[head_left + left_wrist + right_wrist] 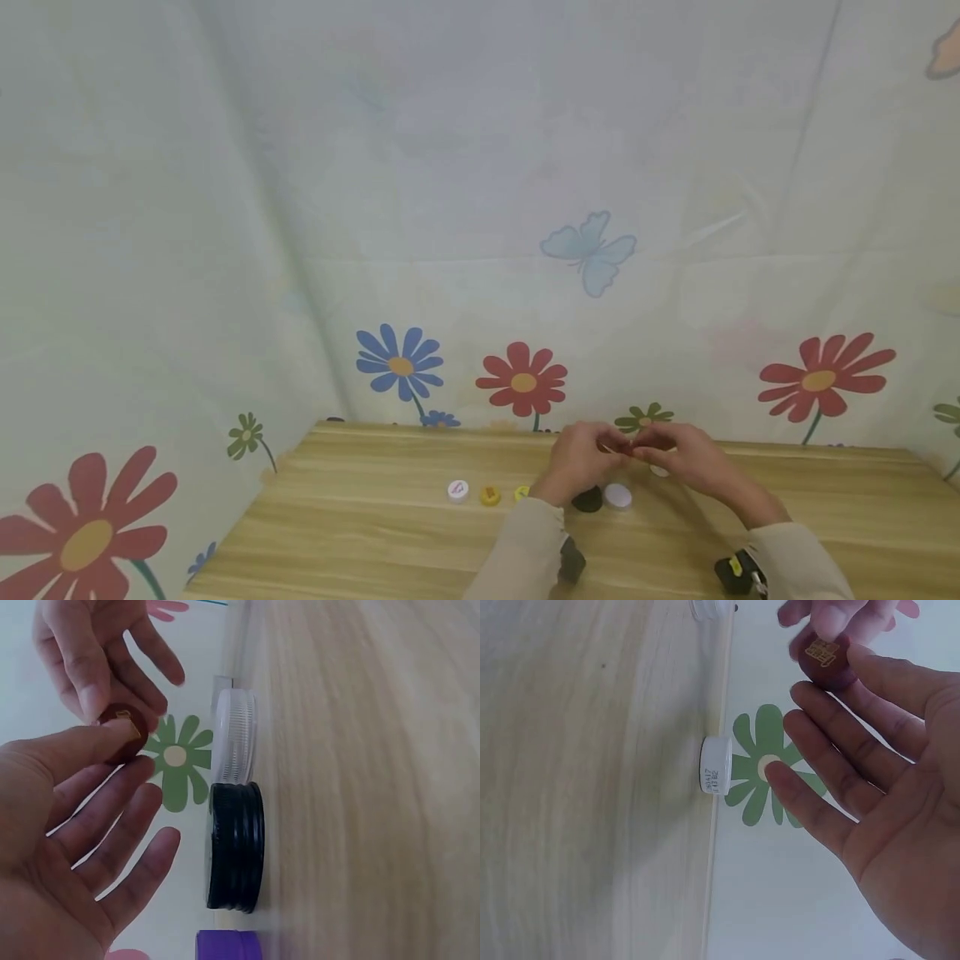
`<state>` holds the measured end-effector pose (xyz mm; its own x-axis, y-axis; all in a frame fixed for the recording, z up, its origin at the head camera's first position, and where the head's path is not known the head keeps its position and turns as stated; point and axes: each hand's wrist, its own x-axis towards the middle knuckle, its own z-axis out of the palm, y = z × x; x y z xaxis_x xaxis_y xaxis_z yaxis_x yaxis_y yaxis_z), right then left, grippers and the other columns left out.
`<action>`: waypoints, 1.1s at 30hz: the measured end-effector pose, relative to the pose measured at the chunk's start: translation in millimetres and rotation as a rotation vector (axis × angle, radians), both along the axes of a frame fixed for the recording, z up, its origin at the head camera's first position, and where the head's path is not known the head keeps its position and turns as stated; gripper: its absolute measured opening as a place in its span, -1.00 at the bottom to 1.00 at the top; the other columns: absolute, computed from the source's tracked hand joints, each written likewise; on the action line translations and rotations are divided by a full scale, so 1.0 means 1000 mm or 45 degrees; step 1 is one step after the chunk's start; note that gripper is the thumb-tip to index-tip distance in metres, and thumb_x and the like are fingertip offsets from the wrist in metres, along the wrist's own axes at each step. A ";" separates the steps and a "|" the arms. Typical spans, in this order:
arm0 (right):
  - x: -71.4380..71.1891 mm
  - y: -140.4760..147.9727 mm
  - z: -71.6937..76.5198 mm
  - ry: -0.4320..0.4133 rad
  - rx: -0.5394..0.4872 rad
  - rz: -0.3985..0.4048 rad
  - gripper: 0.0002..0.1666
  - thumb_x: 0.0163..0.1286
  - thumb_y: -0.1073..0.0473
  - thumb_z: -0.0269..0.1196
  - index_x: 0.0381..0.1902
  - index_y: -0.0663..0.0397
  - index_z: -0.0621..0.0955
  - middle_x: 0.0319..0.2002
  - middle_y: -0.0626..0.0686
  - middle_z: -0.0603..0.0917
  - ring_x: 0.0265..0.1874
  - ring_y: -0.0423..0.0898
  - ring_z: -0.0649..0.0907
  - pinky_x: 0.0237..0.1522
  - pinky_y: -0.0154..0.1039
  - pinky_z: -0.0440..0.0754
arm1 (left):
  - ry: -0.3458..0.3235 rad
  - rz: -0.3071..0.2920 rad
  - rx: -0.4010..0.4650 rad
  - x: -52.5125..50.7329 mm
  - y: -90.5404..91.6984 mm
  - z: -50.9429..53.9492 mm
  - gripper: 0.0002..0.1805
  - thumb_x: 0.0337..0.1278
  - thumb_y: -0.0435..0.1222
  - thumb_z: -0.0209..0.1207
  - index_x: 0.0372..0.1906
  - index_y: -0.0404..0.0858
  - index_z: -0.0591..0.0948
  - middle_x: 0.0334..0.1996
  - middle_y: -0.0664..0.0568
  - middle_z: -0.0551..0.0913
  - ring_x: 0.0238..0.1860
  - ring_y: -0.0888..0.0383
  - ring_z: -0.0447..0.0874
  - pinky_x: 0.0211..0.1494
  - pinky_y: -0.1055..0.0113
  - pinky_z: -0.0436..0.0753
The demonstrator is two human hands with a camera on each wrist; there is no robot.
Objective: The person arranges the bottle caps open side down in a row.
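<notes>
Both hands meet above the far part of the table, around a dark red bottle cap with gold print on its face. My left hand pinches it, the thumb lying across the printed face. From the other side, my right hand pinches the cap's edge between thumb and index finger, the other fingers spread loosely. Below the hands on the table are a black cap and a white cap. Another white cap stands under the right hand. In the head view, fingers mostly hide the red cap.
Left of the hands, a white cap with red print, an orange-yellow cap and a partly hidden yellow cap form a row. A purple cap shows in the left wrist view. Behind the wooden table hangs a flowered cloth.
</notes>
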<state>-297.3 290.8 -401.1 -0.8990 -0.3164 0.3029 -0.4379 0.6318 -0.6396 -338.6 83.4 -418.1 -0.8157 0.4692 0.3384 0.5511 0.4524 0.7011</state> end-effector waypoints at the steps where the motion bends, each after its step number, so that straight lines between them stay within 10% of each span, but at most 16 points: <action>1: 0.001 0.000 0.000 -0.005 -0.007 0.000 -0.87 0.52 0.23 0.36 -0.05 0.14 0.76 -0.10 0.04 0.79 -0.10 0.08 0.74 -0.14 -0.02 0.74 | -0.003 -0.005 -0.001 0.000 0.000 0.000 -0.85 0.24 -0.32 0.49 -0.11 -0.13 0.85 -0.31 0.25 0.81 -0.30 0.43 0.66 -0.16 0.50 0.61; 13: 0.005 0.000 0.000 -0.057 -0.069 0.094 -0.87 0.50 0.38 0.31 -0.04 0.27 0.70 -0.15 0.05 0.77 -0.17 0.01 0.75 -0.23 -0.24 0.72 | -0.091 -0.051 0.046 0.000 -0.001 -0.003 -0.80 0.23 -0.25 0.51 -0.06 -0.13 0.85 -0.32 0.26 0.82 -0.25 0.45 0.70 -0.07 0.48 0.62; 33: 0.006 0.006 -0.002 -0.208 -0.079 0.182 -0.72 0.32 0.45 0.33 -0.01 0.46 0.63 -0.22 0.09 0.75 -0.23 0.01 0.72 -0.28 -0.21 0.73 | 0.030 -0.121 -0.116 0.001 -0.001 -0.006 -0.71 0.12 -0.31 0.56 -0.03 -0.06 0.84 -0.37 0.34 0.78 -0.35 0.54 0.61 -0.13 0.54 0.54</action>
